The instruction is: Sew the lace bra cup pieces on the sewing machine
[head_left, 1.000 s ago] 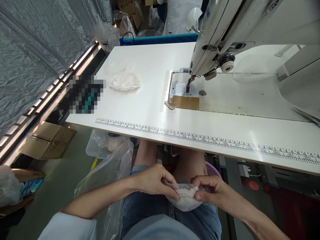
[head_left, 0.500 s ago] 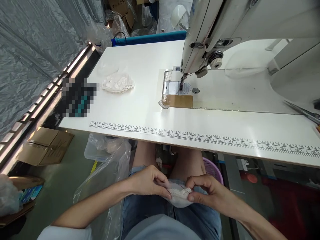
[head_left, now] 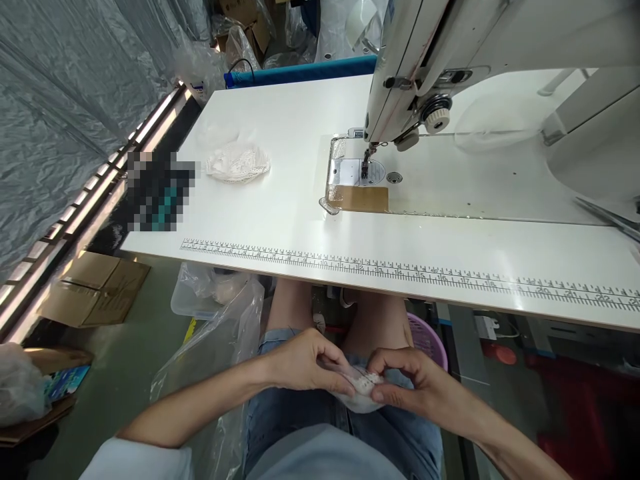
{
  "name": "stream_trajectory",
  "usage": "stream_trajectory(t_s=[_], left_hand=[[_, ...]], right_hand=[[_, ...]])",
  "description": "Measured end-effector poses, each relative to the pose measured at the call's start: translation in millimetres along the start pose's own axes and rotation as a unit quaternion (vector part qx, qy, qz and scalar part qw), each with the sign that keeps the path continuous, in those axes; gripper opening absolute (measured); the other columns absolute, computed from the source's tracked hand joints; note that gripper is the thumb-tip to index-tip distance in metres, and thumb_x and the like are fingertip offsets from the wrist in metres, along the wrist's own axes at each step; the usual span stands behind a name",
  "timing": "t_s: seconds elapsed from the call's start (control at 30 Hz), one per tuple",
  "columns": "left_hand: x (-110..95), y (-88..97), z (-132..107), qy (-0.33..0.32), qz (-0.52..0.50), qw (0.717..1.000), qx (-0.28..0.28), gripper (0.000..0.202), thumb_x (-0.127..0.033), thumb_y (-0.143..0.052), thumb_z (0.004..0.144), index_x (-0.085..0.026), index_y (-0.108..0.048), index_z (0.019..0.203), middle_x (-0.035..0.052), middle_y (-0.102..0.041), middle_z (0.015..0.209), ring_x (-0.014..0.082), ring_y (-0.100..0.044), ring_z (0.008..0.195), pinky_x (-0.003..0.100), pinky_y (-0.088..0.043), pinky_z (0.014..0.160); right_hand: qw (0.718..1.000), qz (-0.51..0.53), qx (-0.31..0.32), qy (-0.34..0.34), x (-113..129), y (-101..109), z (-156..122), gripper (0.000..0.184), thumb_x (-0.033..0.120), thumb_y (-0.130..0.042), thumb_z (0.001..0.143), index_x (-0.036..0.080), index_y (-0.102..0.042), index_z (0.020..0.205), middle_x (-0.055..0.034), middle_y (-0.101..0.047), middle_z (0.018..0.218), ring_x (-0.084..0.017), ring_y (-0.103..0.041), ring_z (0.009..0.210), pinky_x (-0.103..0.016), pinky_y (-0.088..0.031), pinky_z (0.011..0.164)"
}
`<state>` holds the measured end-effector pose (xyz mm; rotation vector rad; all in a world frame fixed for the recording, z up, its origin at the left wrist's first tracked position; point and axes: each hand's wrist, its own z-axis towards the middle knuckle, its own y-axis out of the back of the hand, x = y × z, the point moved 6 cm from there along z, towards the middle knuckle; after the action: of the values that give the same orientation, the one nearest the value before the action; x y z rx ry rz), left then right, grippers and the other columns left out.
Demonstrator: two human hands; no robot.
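Where the held lace piece (head_left: 364, 393) is: between both hands over the person's lap, on the near side of the tabletop (head_left: 295, 220), apart from it.
Left hand (head_left: 309, 360): thumb and fingers clamped on the piece's left end; other fingertips hidden.
Right hand (head_left: 413, 378): thumb and index pinched on the right end; remaining fingers curled, tips not visible.
Piece look: white, bunched, sheer-looking cloth with a textured lace strip on top; lower part sags in a curve.
Weight: probably very light.
Stiffness: likely soft and limp, folds easily, won't hold a flat shape by itself.
Slip: sheer part may slide a bit; lace texture should give better grip.
Fragility: fine mesh could snag or stretch if pulled hard.
Best hold: both ends of the lace strip, light fingertip pinch, thumbs on near side, slight tension between hands; avoid grabbing the loose belly.
Second lace piece (head_left: 237, 162): lies on the tabletop's left, untouched, well apart from the hands.
Sewing machine (head_left: 500, 40): far right, presser foot (head_left: 365, 170) well beyond both hands.
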<state>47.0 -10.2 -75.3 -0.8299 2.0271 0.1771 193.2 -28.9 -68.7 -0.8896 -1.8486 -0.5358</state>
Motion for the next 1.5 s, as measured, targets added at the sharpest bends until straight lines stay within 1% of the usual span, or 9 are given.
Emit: stream_trajectory(t_s=[0.27, 0.43, 0.53, 0.77, 1.07, 1.2, 1.33, 1.43, 1.5], left_hand=[[1, 1.7, -3, 0.019, -0.012, 1.000, -0.003, 0.032, -0.035, -0.076, 0.065, -0.012, -0.074, 0.086, 0.0053, -0.072, 0.078, 0.0151, -0.064, 0.071, 0.020, -0.047, 0.066], [4, 1.8, -3, 0.025, -0.017, 1.000, -0.005, 0.034, -0.036, -0.076, 0.064, -0.012, -0.074, 0.087, 0.0053, -0.072, 0.080, 0.0161, -0.065, 0.073, 0.021, -0.048, 0.068], [3, 2.0, -3, 0.014, -0.009, 1.000, -0.001, 0.032, -0.035, -0.075, 0.066, -0.012, -0.074, 0.088, 0.0054, -0.072, 0.080, 0.0159, -0.065, 0.074, 0.021, -0.048, 0.069], [1, 3.6, -3, -0.011, 0.017, 1.000, -0.008, 0.029, -0.034, -0.074, 0.067, -0.014, -0.074, 0.088, 0.0042, -0.072, 0.081, 0.0158, -0.065, 0.076, 0.020, -0.048, 0.069], [-2, 3.9, -5, -0.023, 0.037, 0.999, -0.014, 0.026, -0.032, -0.073, 0.069, -0.013, -0.074, 0.088, 0.0043, -0.071, 0.080, 0.0155, -0.063, 0.073, 0.020, -0.046, 0.069], [-4, 5.2, -6, -0.034, 0.057, 0.997, -0.036, 0.026, -0.034, -0.072, 0.070, -0.013, -0.073, 0.085, 0.0026, -0.068, 0.073, 0.0125, -0.058, 0.067, 0.018, -0.041, 0.060], [-3, 8.3, -6, -0.036, 0.059, 0.995, -0.077, 0.029, -0.037, -0.073, 0.069, -0.011, -0.071, 0.079, -0.0003, -0.059, 0.063, 0.0080, -0.048, 0.058, 0.016, -0.033, 0.053], [-10, 12.8, -8, -0.034, 0.065, 0.991, -0.109, 0.036, -0.037, -0.076, 0.067, -0.013, -0.069, 0.093, -0.0055, -0.048, 0.053, 0.0051, -0.036, 0.049, 0.016, -0.027, 0.048], [-26, 17.7, -13, -0.055, 0.087, 0.986, -0.130, 0.045, -0.038, -0.076, 0.067, -0.017, -0.067, 0.105, -0.0067, -0.046, 0.051, 0.0049, -0.034, 0.048, 0.016, -0.025, 0.047]], right_hand=[[0.997, 0.067, 0.038, 0.002, -2, -1, 2, 0.027, 0.045, -0.059, 0.084, 0.019, -0.064, 0.078, 0.0000, -0.055, 0.071, -0.012, -0.046, 0.065, -0.023, -0.036, 0.059], [0.995, 0.093, 0.036, 0.007, -5, 1, -1, 0.021, 0.041, -0.058, 0.086, 0.021, -0.058, 0.090, -0.0022, -0.057, 0.085, -0.014, -0.053, 0.077, -0.026, -0.042, 0.067], [0.997, 0.072, 0.024, 0.024, -3, 2, -3, 0.021, 0.039, -0.061, 0.084, 0.023, -0.054, 0.095, -0.0031, -0.056, 0.095, -0.015, -0.053, 0.083, -0.028, -0.043, 0.073], [0.996, -0.001, -0.043, 0.083, 5, 1, -3, 0.026, 0.040, -0.066, 0.079, 0.024, -0.049, 0.087, -0.0064, -0.051, 0.109, -0.020, -0.052, 0.097, -0.031, -0.045, 0.079], [0.995, -0.016, -0.030, 0.098, 6, -7, 0, 0.023, 0.040, -0.066, 0.080, 0.023, -0.051, 0.086, -0.0053, -0.051, 0.107, -0.019, -0.053, 0.099, -0.028, -0.044, 0.082], [0.993, -0.001, -0.052, 0.104, 6, -6, 3, 0.015, 0.037, -0.061, 0.084, 0.023, -0.057, 0.083, -0.0049, -0.052, 0.102, -0.018, -0.054, 0.096, -0.029, -0.043, 0.082], [0.986, 0.002, -0.117, 0.121, 3, 2, 4, 0.014, 0.035, -0.061, 0.084, 0.023, -0.062, 0.077, -0.0048, -0.052, 0.097, -0.019, -0.055, 0.093, -0.030, -0.042, 0.083], [0.981, 0.025, -0.150, 0.117, 5, 7, 1, 0.015, 0.035, -0.062, 0.084, 0.022, -0.060, 0.075, -0.0038, -0.049, 0.098, -0.018, -0.052, 0.092, -0.027, -0.042, 0.080], [0.981, 0.059, -0.149, 0.107, 13, 9, -3, 0.015, 0.035, -0.058, 0.087, 0.023, -0.057, 0.078, -0.0032, -0.048, 0.098, -0.017, -0.051, 0.090, -0.025, -0.041, 0.075]])
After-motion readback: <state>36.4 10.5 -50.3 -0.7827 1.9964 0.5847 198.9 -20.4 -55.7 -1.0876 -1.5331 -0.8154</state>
